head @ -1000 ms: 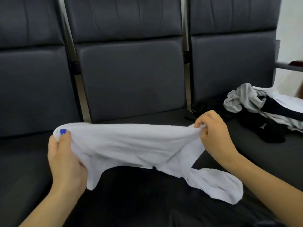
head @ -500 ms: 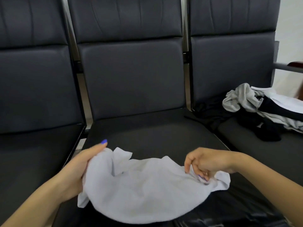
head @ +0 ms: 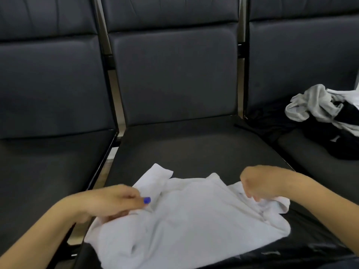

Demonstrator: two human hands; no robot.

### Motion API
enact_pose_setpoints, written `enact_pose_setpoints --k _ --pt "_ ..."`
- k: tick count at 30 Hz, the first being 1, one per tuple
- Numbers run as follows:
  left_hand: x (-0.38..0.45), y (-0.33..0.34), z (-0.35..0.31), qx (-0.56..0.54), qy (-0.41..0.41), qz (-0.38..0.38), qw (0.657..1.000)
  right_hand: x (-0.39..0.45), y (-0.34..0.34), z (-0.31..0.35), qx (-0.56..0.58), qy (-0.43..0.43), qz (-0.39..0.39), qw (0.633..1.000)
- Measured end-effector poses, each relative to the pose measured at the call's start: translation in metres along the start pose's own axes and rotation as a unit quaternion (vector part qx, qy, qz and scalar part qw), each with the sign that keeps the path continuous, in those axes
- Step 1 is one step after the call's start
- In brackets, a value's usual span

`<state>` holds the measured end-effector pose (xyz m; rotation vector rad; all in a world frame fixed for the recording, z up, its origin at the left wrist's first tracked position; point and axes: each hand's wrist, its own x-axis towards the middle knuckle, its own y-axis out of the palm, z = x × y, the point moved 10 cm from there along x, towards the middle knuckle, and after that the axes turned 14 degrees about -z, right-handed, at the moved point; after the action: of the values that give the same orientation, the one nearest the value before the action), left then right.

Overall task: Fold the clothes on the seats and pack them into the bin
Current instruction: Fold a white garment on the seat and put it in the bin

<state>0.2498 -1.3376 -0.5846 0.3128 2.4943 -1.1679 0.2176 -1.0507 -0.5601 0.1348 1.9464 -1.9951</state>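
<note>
A white garment [head: 184, 220] lies spread and rumpled on the front of the middle black seat [head: 184, 148]. My left hand [head: 114, 200] pinches its left edge, thumb on top and fingers under the cloth. My right hand [head: 258, 181] grips the right edge with curled fingers, knuckles up. A small flap of the garment sticks out at the back left. No bin is in view.
A pile of grey, white and black clothes [head: 326, 113] sits on the right seat [head: 310, 162]. The left seat [head: 48, 171] is bare. A narrow gap [head: 108, 162] with a metal frame separates the left and middle seats.
The garment went from being held stretched in the air to lying on the middle seat. Both hands came down with it and moved slightly inward along its edges.
</note>
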Motion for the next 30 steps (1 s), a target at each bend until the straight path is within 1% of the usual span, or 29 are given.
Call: enact_pose_setpoints --k 1,2,3,4,5,6,8,11,13,15,16,18,20,21,23,24,25,26,27,28,29,30 --pt "0.007 -0.009 0.000 -0.009 -0.008 -0.053 0.999 0.008 -0.014 0.005 0.005 -0.009 -0.095 0.995" --pt "0.013 -0.022 -0.001 -0.023 -0.006 -0.122 0.992 0.010 -0.024 0.013 0.048 -0.022 -0.166 0.985" --pt "0.018 -0.034 -0.001 -0.024 0.005 -0.192 0.981 0.012 -0.028 0.022 0.111 -0.040 -0.209 0.971" --pt "0.021 -0.043 -0.002 -0.008 0.019 -0.251 0.968 0.013 -0.030 0.032 0.160 -0.062 -0.223 0.960" --pt "0.023 -0.044 -0.004 0.011 0.026 -0.277 0.961 0.015 -0.027 0.041 0.198 -0.076 -0.212 0.954" --pt "0.028 -0.041 -0.002 0.034 0.023 -0.280 0.959 0.017 -0.019 0.048 0.229 -0.075 -0.187 0.952" --pt "0.036 -0.027 -0.001 0.107 0.000 -0.247 0.963 0.021 0.002 0.058 0.270 -0.054 -0.117 0.954" --pt "0.041 -0.010 -0.003 0.201 -0.036 -0.215 0.955 0.021 0.020 0.070 0.264 -0.068 -0.064 0.960" --pt "0.041 -0.003 -0.008 0.259 -0.041 -0.201 0.944 0.009 0.026 0.082 0.274 -0.097 0.004 0.957" --pt "0.046 0.002 -0.013 0.254 -0.025 -0.197 0.947 -0.007 0.028 0.095 0.296 -0.135 0.065 0.943" --pt "0.046 0.004 -0.017 0.235 -0.011 -0.198 0.952 -0.015 0.028 0.100 0.297 -0.150 0.087 0.939" --pt "0.049 0.005 -0.023 0.170 0.021 -0.200 0.965 -0.022 0.027 0.102 0.277 -0.155 0.093 0.944" --pt "0.047 0.002 -0.032 0.033 0.044 -0.210 0.976 -0.021 0.029 0.097 0.279 -0.118 0.104 0.947" --pt "0.043 0.000 -0.038 -0.052 0.044 -0.212 0.975 -0.021 0.031 0.093 0.291 -0.096 0.118 0.944" --pt "0.033 -0.007 -0.041 -0.205 0.008 -0.220 0.954 -0.024 0.032 0.089 0.311 -0.073 0.145 0.936" --pt "0.027 -0.007 -0.041 -0.280 -0.023 -0.208 0.937 -0.026 0.033 0.088 0.326 -0.067 0.155 0.930" --pt "0.023 -0.002 -0.043 -0.363 -0.054 -0.173 0.914 -0.026 0.032 0.088 0.340 -0.066 0.158 0.925" --pt "0.016 0.006 -0.050 -0.434 -0.075 -0.122 0.889 -0.026 0.030 0.088 0.350 -0.068 0.153 0.922" --pt "0.007 0.013 -0.059 -0.480 -0.086 -0.075 0.870 -0.025 0.027 0.089 0.358 -0.076 0.135 0.921" --pt "0.001 0.017 -0.066 -0.497 -0.085 -0.046 0.862 -0.023 0.021 0.091 0.372 -0.090 0.112 0.917" --pt "-0.005 0.020 -0.073 -0.499 -0.077 -0.025 0.863 -0.023 0.014 0.095 0.399 -0.107 0.090 0.906" --pt "-0.008 0.023 -0.078 -0.496 -0.070 -0.008 0.866 -0.023 0.008 0.099 0.439 -0.123 0.080 0.886"
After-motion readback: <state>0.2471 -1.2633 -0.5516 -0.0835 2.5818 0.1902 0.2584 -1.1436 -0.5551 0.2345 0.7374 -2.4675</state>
